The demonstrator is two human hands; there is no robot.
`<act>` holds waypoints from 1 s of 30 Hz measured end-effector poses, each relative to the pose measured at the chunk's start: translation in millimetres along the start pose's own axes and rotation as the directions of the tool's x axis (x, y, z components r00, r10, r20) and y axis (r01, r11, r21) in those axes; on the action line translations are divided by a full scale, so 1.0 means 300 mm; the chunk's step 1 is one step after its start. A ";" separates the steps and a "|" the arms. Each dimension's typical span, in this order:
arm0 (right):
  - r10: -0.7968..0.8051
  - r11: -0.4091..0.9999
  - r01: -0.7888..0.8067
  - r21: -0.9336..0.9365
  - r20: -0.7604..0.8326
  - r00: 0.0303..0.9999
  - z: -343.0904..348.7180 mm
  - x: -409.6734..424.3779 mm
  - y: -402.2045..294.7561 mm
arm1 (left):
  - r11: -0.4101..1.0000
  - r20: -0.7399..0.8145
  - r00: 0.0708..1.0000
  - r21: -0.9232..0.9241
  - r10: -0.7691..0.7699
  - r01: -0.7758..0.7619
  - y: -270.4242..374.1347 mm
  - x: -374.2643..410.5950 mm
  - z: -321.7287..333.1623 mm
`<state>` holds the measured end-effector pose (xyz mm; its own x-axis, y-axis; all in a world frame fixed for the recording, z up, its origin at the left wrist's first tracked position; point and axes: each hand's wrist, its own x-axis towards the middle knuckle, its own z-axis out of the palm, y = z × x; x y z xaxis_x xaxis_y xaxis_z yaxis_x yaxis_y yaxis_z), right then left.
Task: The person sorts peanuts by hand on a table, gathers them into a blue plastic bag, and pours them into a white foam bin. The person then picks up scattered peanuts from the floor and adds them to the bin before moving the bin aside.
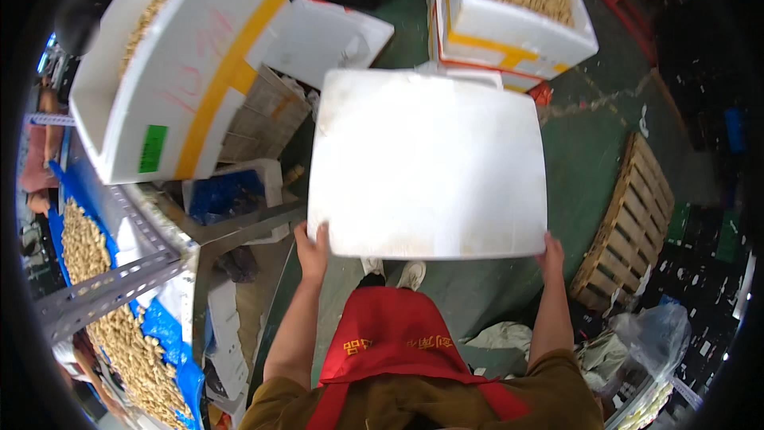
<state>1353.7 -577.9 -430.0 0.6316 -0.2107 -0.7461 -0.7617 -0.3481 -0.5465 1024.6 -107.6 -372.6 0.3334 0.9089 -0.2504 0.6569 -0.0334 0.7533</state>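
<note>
A large white foam board, which looks like a box lid [427, 164], is held out level in front of my red apron. My left hand [313, 248] grips its near left corner, thumb on the upper face. At the near right corner my right hand [550, 254] holds the edge. Beyond the board, a white foam box with yellow tape [507, 42] is full of small tan pieces and stands on other boxes. Another taped foam box [197, 65] with similar contents stands at the upper left, beside my left arm's side of the view.
A metal table with a perforated frame [119, 278] stands at left, tan pieces heaped on blue sheeting [158, 325]. A wooden pallet [627, 227] and plastic bags [650, 337] lie at right. A foam lid [334, 36] lies beyond. Other people's arms show at far left.
</note>
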 end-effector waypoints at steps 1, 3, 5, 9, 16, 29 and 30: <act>0.025 1.000 -0.025 -0.020 -0.009 1.000 -0.066 -0.109 -0.062 | 0.998 -0.007 1.000 -0.052 -0.024 0.023 0.091 -0.051 -0.064; 0.031 0.997 -0.045 0.069 0.188 0.982 -0.275 -0.265 -0.106 | 0.995 -0.023 0.999 -0.091 -0.042 0.040 0.202 -0.127 -0.152; -0.013 0.926 -0.107 0.362 0.314 0.949 -0.351 -0.456 -0.197 | 0.988 -0.012 0.999 -0.146 0.045 -0.047 0.314 -0.167 -0.188; -0.004 0.963 -0.094 0.251 0.364 0.931 -0.581 -0.548 -0.383 | 0.956 0.038 0.996 -0.288 0.077 -0.063 0.484 -0.108 -0.149; -0.638 0.598 0.450 0.663 0.055 0.768 -0.494 -0.707 -1.022 | 0.845 -0.026 0.898 -0.326 0.440 -0.424 0.889 0.062 -0.252; -0.888 -0.359 0.930 0.084 0.277 -0.368 0.847 -1.393 -1.724 | 0.905 0.445 0.894 -0.356 -0.054 0.232 0.400 -0.529 -0.520; -0.850 -0.463 0.885 0.050 0.259 -0.459 0.927 -1.400 -1.709 | 0.903 0.374 0.921 -0.349 -0.111 0.251 0.373 -0.580 -0.544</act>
<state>1438.8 -56.9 57.8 0.3201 0.6295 0.7080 0.9042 0.0201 -0.4267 929.7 -201.8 -145.5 0.4866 0.6852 -0.5419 0.4410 0.3428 0.8295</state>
